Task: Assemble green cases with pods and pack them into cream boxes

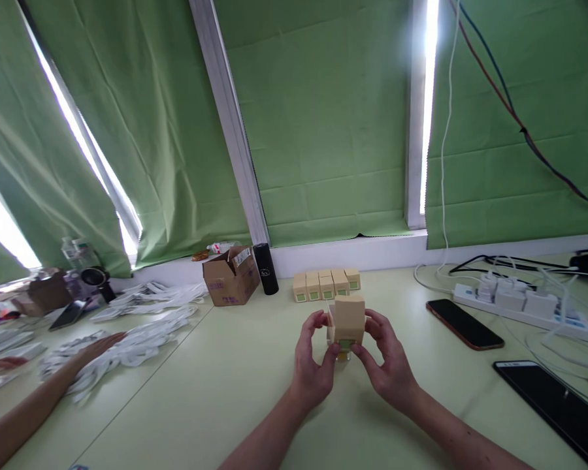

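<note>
Between my two hands I hold a small tan cardboard box (350, 318) with a green label low on its front, raised a little off the table. My left hand (313, 362) grips its left side with thumb and fingers. On the opposite side, my right hand (388, 362) grips it the same way, thumb near the label. Under the box a small clear, yellowish item (343, 356) shows, too covered to name. Beyond my hands, several similar tan boxes (326, 286) stand in a tight group.
Behind are an open brown carton (231, 277) and a black cylinder (265, 269). At right lie a phone (464, 324), a larger dark-screened device (558, 408) and a power strip (524, 307) with cables. Another person's arm (44, 398) rests among white straps (142, 346) at left.
</note>
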The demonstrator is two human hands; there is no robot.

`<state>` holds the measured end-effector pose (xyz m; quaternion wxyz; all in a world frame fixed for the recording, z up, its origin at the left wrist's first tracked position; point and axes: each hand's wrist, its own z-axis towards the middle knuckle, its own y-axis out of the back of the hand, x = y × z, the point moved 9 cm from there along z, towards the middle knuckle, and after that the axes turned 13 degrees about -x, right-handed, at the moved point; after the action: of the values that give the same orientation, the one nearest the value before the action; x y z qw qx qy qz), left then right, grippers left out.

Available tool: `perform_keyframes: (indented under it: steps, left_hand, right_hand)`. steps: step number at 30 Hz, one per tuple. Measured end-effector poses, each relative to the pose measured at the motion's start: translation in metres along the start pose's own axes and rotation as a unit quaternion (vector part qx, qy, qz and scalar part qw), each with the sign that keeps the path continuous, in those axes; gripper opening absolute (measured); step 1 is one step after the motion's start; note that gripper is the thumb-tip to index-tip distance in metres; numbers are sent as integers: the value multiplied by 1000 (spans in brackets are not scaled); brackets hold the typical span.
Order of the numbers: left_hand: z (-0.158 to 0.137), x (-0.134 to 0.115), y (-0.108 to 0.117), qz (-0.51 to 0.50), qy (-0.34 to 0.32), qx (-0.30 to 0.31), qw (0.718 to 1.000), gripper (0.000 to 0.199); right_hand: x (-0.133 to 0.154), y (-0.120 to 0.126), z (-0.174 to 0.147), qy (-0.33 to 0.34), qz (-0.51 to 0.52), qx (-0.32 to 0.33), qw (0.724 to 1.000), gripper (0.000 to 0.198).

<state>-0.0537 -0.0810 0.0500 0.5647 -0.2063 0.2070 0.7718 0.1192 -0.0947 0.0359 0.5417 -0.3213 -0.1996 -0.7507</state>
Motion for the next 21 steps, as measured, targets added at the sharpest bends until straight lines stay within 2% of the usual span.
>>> perform_keyframes:
  steps: [6,10,14,17,21]
  left_hand:
    - [1,7,-6,-30,65,3,997,42]
    - [-2,15,-8,-39,132,2,990,41]
    - [-4,25,-9,-54,187,3,981,41]
    - [-2,26,-10,-46,181,3,982,38]
    - [2,20,-8,-32,138,-2,990,36]
  right_hand:
    - [-5,-3,1,-52,17,-3,999,46]
    - [-5,-5,-2,-32,6,20,999,45]
    - [-5,-11,-5,-17,1,54,998,35]
    - [-7,-13,-5,-27,-4,71,997,29]
    - [-7,-10,-1,-44,0,52,998,29]
